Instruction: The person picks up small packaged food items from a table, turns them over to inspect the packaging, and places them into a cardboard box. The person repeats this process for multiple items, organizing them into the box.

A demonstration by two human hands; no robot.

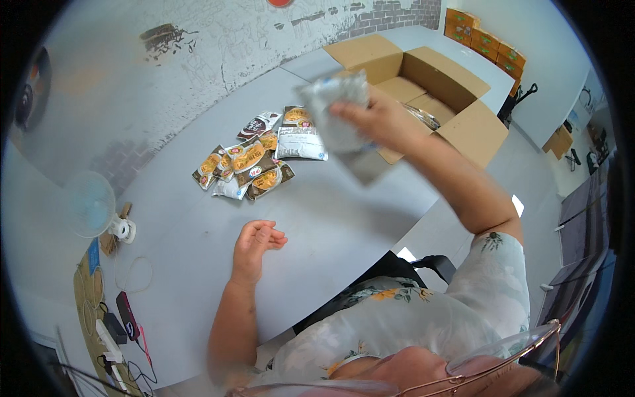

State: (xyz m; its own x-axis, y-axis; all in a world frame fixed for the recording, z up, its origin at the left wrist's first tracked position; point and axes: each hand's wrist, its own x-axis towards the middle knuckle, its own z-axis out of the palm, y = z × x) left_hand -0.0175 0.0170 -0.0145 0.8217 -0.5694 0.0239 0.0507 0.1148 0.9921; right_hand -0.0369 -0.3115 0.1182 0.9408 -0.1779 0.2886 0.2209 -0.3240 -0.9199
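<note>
My right hand (384,116) is raised near the front left of an open cardboard box (454,82), gripping a silvery-white packet (335,116) that is blurred. Below my left hand (258,243) is the grey table (307,268); its fingers are loosely curled around nothing. Beyond that hand lies a loose pile of sealed food packets, several of them brown with a yellow picture (249,156). A white packet (301,144) lies face down at the pile's right side, bearing print. At least one more packet (421,116) is inside the box, partly hidden by my right arm.
A small white fan (94,206) stands at the table's left edge. Nearer are a power strip (108,340), a black adapter (115,328), a dark red device (128,315) and loose cables. Orange drawer boxes (483,44) are stacked at the far right. A painted wall borders the back.
</note>
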